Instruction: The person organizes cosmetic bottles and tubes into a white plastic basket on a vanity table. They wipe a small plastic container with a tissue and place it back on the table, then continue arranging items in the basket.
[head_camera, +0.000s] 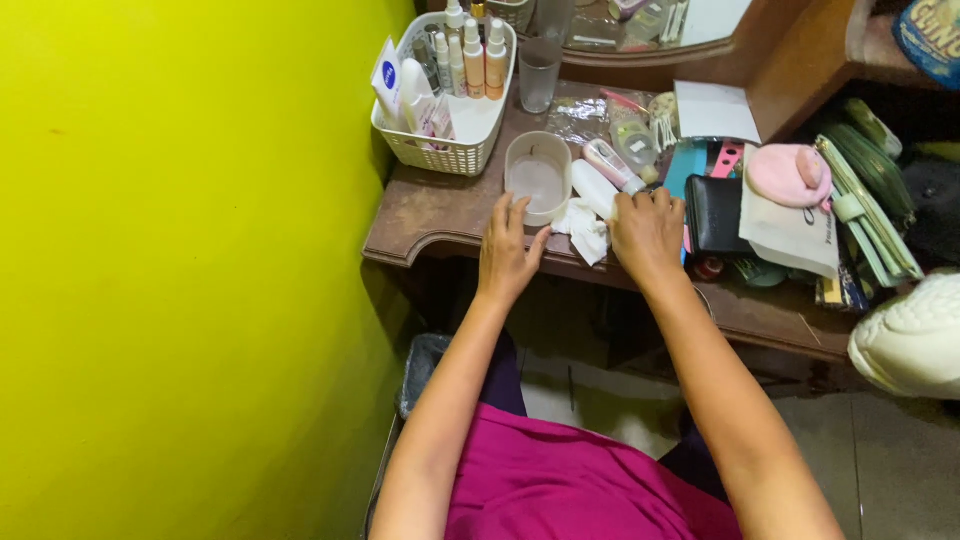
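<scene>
Our left hand (507, 250) lies flat and spread just in front of the translucent cup (537, 177) near the counter's (430, 210) front edge, while our right hand (648, 232) grips the white tube (596, 189).

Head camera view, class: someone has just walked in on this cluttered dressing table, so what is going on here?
A person sits at a brown wooden table beside a yellow-green wall. The left hand rests open on the table edge, fingertips next to a translucent plastic cup. The right hand is closed over the end of a white tube lying flat, with crumpled tissue between the hands. A white basket of bottles stands behind.
</scene>
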